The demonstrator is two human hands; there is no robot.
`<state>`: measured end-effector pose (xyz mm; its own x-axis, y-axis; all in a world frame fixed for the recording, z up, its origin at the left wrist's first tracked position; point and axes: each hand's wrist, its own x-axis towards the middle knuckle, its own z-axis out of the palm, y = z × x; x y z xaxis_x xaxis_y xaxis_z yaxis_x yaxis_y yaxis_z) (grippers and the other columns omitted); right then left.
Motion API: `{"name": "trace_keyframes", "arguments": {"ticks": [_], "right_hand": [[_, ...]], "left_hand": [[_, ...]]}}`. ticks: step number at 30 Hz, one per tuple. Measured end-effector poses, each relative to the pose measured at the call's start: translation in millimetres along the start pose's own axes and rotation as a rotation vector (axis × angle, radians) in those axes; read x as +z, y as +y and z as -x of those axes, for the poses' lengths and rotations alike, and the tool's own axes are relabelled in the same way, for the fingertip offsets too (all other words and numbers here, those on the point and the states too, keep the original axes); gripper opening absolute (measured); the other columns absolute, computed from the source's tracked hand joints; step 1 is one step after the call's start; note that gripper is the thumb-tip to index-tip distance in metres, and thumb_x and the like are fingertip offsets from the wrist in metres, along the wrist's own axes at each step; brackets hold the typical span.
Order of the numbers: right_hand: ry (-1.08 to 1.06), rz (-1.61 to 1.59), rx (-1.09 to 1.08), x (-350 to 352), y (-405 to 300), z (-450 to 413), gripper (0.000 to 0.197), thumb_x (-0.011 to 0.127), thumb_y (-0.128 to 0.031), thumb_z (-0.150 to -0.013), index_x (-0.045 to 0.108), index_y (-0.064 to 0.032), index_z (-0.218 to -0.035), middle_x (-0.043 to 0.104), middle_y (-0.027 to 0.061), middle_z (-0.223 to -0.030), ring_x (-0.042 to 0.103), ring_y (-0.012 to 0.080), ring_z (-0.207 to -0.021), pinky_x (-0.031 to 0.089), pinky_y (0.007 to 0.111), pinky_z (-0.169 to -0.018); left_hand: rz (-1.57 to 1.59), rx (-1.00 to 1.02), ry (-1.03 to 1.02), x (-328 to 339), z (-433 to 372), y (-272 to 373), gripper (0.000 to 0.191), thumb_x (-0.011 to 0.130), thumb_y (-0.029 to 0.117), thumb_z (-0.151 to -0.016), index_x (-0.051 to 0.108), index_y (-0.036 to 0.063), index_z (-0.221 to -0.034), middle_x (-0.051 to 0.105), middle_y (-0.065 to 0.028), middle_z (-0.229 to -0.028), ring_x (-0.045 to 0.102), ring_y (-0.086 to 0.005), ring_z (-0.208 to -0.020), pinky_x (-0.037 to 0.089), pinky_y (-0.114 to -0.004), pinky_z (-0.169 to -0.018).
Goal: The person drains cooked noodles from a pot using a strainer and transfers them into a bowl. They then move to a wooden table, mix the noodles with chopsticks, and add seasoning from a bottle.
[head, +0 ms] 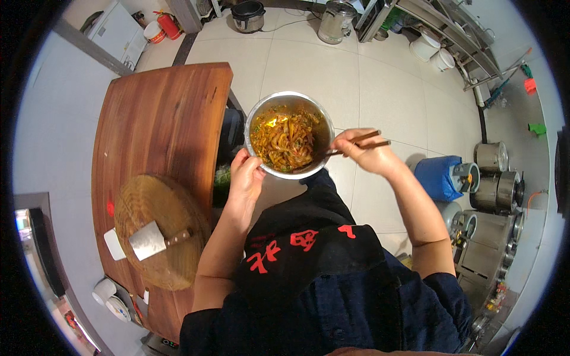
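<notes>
A round stainless steel bowl [290, 95] is held up in front of me, over the tiled floor. Sauced, yellow-brown strips of food [285, 140] with green and red bits lie inside it; I cannot tell exactly what they are. My left hand [246, 173] grips the bowl's rim at its near left side. In my right hand [366, 151] is a pair of dark chopsticks [367, 135], their lower ends reaching into the bowl at its right side. The tips are hidden among the food.
At left stands a wooden table [164, 120] bearing a round chopping block [151, 196] with a cleaver [149, 240] on it. A blue-wrapped gas cylinder [438, 178] and steel pots [490, 155] stand at right. Beyond are an electric pressure cooker [248, 18] and a steel urn [336, 22].
</notes>
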<state>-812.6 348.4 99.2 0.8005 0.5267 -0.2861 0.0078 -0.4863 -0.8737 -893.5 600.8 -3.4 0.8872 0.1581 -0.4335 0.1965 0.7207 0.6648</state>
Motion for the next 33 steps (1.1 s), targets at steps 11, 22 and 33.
{"name": "trace_keyframes", "arguments": {"ticks": [11, 22, 33], "right_hand": [[0.277, -0.053, -0.334, -121.7, 0.2, -174.0, 0.016, 0.054, -0.013, -0.086, 0.064, -0.0006, -0.082, 0.065, 0.0113, -0.081, 0.062, 0.0200, -0.075, 0.050, 0.029, -0.068], [0.527, 0.063, -0.359, -159.4, -0.4, -236.8, 0.008, 0.058, -0.008, -0.082, 0.062, -0.0013, -0.079, 0.063, 0.0128, -0.077, 0.061, 0.0242, -0.070, 0.050, 0.031, -0.064], [0.918, -0.049, -0.085, -210.2, 38.5, -215.1, 0.014, 0.055, -0.012, -0.085, 0.062, -0.0005, -0.082, 0.063, 0.0129, -0.078, 0.061, 0.0250, -0.073, 0.049, 0.032, -0.066]], "left_hand": [[0.070, 0.138, 0.064, 105.3, -149.5, 9.5, 0.035, 0.038, -0.004, -0.075, 0.045, -0.0043, -0.109, 0.053, -0.0162, -0.105, 0.055, -0.0261, -0.100, 0.045, -0.039, -0.086], [-0.061, 0.101, 0.010, 176.3, -256.8, 44.2, 0.022, 0.043, -0.012, -0.074, 0.048, 0.0019, -0.091, 0.055, -0.0060, -0.085, 0.051, -0.0099, -0.068, 0.042, -0.022, -0.060], [-0.214, -0.089, -0.294, 264.2, -319.9, 22.8, 0.022, 0.044, -0.010, -0.074, 0.048, 0.0020, -0.092, 0.055, -0.0042, -0.085, 0.048, -0.0080, -0.068, 0.040, -0.022, -0.061]]}}
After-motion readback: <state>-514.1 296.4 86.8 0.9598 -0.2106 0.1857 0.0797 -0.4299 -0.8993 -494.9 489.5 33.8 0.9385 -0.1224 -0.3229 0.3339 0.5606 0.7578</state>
